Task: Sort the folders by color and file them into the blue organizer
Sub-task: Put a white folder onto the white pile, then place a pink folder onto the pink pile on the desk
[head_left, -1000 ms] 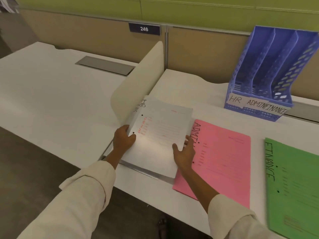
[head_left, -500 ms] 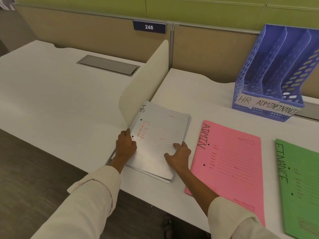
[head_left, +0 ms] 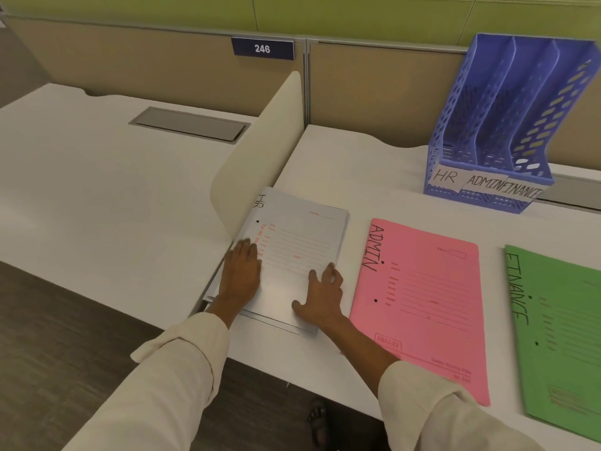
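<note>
A stack of white folders [head_left: 299,242] marked HR lies flat on the desk beside the low divider. My left hand [head_left: 242,271] rests palm-down on its left side. My right hand [head_left: 322,296] lies on its lower right corner, fingers spread. To the right lies a pink folder [head_left: 426,304] marked ADMIN, and a green folder [head_left: 559,336] marked FINANCE lies at the right edge. The blue organizer [head_left: 507,125] stands at the back right with three empty slots labelled HR, ADMIN, FINANCE.
A cream divider panel [head_left: 260,157] stands between the two white desks, just left of the white stack. A grey cable hatch [head_left: 192,123] sits in the left desk. A beige partition with a "246" sign [head_left: 262,48] runs along the back. The desk's front edge is close to my arms.
The white stack was held slightly raised a second ago; it now lies flat on the desk with both hands pressed flat on top. The view has shifted left.
</note>
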### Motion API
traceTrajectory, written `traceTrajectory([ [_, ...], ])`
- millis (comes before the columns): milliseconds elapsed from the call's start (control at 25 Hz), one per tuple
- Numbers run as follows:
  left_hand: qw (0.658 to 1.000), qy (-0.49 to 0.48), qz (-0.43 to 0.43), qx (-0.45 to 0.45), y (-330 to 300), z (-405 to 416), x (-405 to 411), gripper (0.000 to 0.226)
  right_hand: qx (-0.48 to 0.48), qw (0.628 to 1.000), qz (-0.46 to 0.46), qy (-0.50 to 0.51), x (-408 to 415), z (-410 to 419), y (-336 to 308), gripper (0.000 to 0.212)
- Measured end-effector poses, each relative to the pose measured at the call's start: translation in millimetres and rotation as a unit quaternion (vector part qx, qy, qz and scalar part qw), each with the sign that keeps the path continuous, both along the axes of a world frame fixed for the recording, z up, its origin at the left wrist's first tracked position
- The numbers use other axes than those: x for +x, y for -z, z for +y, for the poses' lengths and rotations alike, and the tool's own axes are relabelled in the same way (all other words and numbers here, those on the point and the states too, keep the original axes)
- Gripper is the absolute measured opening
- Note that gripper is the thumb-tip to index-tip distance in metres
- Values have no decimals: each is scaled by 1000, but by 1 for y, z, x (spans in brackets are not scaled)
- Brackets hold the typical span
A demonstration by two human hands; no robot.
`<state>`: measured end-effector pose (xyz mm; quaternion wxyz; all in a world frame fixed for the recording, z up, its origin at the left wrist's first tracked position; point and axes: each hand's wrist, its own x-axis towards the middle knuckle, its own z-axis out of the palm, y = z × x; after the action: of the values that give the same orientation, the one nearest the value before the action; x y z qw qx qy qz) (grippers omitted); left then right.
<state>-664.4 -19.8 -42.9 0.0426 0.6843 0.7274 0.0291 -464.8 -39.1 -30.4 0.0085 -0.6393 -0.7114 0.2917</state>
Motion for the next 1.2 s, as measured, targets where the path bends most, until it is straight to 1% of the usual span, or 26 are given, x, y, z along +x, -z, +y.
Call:
traceTrajectory([
  [120,998,36,35,-28,11,-8,11,49,-24,998,-37,-38,-2,-2,0,93],
  [240,997,34,49,-54,11,-10,14,55,-38,996,-52,-57,-1,-3,-1,95],
  [320,997,37,51,-55,7,-9,18,57,-41,995,-54,-67,1,-6,-1,95],
  [400,996,56,44,-47,1,-6,30,57,-5,997,-46,-68,6,-8,-3,91],
  [520,994,108,9,-35,-6,6,63,56,122,991,-18,-55,31,-6,-8,68],
  [560,991,127,0,-29,-9,10,75,58,155,987,-11,-47,43,-4,-10,62],
  [640,987,160,-11,-20,-13,19,102,65,189,982,-7,-23,73,0,-13,56],
  [800,975,222,-22,-5,-19,33,161,74,207,978,-28,15,141,2,-15,56],
  [960,956,291,-27,12,-25,42,237,66,210,974,-44,67,214,-5,-19,57],
  [1200,927,374,-29,22,-30,47,371,67,217,959,-59,174,350,-28,-22,59],
])
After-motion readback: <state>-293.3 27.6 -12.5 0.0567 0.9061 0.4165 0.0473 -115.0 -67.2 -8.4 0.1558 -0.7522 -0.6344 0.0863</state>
